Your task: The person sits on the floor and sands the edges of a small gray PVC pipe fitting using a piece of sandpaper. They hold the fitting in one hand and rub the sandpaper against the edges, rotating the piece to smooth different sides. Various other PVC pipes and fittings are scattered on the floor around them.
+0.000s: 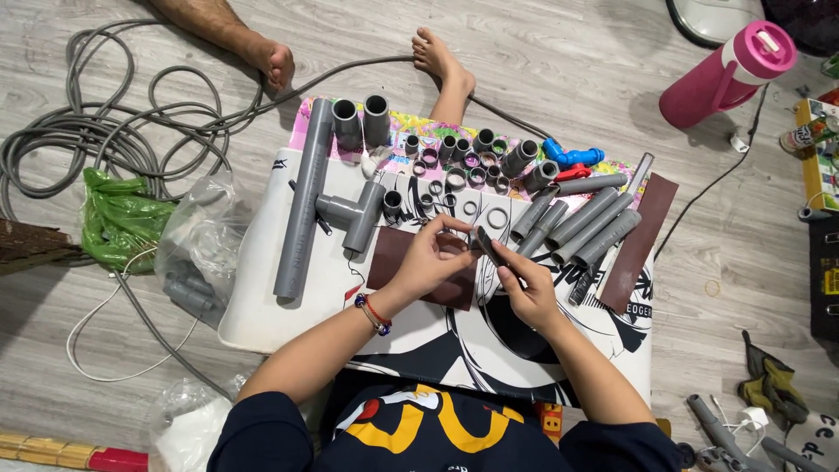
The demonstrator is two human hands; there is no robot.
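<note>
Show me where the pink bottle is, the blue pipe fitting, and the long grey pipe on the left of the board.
pink bottle (710,83), head view, middle of its body.
blue pipe fitting (572,157), head view, centre of the fitting.
long grey pipe (303,205), head view, midway along its length.

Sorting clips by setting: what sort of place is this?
Likely a home floor used as a makeshift plumbing workspace: wood-look floor, grey pipe pieces on a low board, coiled hose, bare feet nearby.
</note>
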